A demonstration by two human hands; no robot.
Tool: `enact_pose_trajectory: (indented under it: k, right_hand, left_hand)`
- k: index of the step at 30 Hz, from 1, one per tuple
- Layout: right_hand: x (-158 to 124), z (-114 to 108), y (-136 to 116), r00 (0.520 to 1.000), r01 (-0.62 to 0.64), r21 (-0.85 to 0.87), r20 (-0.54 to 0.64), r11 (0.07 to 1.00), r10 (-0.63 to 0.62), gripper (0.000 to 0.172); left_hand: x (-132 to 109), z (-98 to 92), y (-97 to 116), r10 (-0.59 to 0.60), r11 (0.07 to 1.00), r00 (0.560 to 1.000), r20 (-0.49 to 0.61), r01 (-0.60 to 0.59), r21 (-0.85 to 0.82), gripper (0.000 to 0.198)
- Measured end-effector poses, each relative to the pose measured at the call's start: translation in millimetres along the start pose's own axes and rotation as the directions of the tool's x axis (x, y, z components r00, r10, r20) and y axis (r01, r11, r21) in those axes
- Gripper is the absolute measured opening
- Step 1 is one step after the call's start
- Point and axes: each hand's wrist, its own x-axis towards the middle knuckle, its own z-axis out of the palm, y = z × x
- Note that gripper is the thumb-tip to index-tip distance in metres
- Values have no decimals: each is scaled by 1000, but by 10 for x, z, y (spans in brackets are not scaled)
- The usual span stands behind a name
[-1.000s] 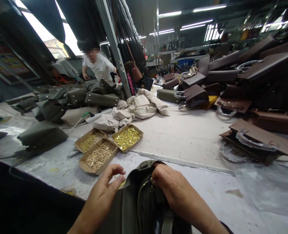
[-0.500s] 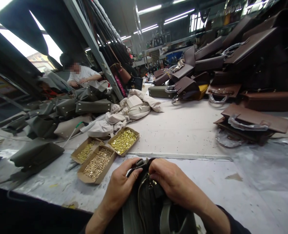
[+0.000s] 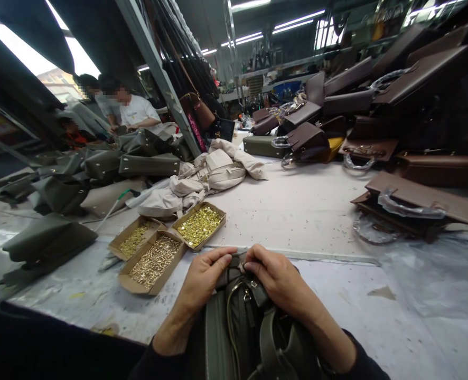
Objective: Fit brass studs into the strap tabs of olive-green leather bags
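- A green bag (image 3: 218,338) was held upright by both hands, its top edge directly between and below the fingers.
- The left hand (image 3: 196,282) was nearly closed, with the bag's top edge caught between thumb and forefinger.
- The right hand (image 3: 285,282) was curled tight, and the same edge was pinched just beside the left fingertips; what small part was covered there could not be told.
- A zip (image 3: 229,311) was seen just below the fingers, curved down the bag.
- Small gold-coloured pieces were held in three cardboard boxes, left of the left fingers: a near box (image 3: 133,285), a left box (image 3: 117,248) and a right box (image 3: 214,230).
- Beige bags (image 3: 224,174) were heaped on the tabletop (image 3: 337,290) beyond the fingers.
- Green bags (image 3: 150,164) were piled farther off, to the left.
- A brown handbag (image 3: 424,195) was set well apart, to the right, with its handles wrapped in clear plastic.
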Motion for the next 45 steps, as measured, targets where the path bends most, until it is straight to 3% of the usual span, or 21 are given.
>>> enact_pose_trajectory:
  k: [5,10,14,21,25,33,40,45]
  right_hand:
    - [58,25,21,1000,-15,28,-5,999,15,8]
    - [83,56,45,999,-26,60,-42,998,29,8]
    - [74,66,81,998,11,88,-63,996,-5,7]
    - [2,67,29,983,130,121,-145,984,-112,10]
    - [-68,103,-73,968,238,86,-99,967,-230,13]
    - [-80,286,-142,987,162,49,-1,986,-162,19]
    - [-123,377,-4,983,146,-41,-110,989,-149,12]
    - [-132,398,70,965,217,-43,-141,975,-221,15]
  left_hand:
    - [-78,-45,29,-29,999,996,81,26,39,51]
    - [-99,-35,-15,68,984,997,21,-71,161,42]
    - [-73,-50,-75,109,969,993,39,-115,220,39]
    - [-27,0,-3,89,977,996,-2,-87,195,35]
    - [-41,25,39,58,985,998,-38,-51,165,34]
    - [-40,29,-7,54,993,998,-33,-50,107,34]
    - [-82,40,2,-10,1000,996,-89,9,-14,32]
    - [-106,68,-23,-21,998,990,-142,12,-65,31]
